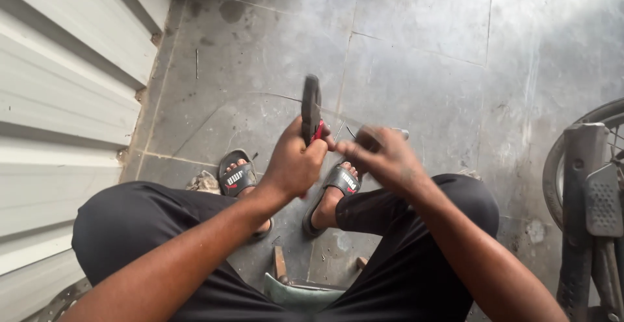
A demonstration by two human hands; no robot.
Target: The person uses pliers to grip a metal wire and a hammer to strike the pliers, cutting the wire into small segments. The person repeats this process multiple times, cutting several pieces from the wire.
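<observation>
At the far left stood a ribbed metal wall (58,101). The left hand (294,164) was closed in a fist around a pair of pliers (311,110) with red handles, pointing up and away over the concrete floor (416,68) — probably to grip a thin wire (341,129). The right hand (383,156), blurred, seemed to pinch something small beside the pliers — I cannot tell what. Both forearms reached forward between the knees; a bicycle wheel (588,185) stood at right.
</observation>
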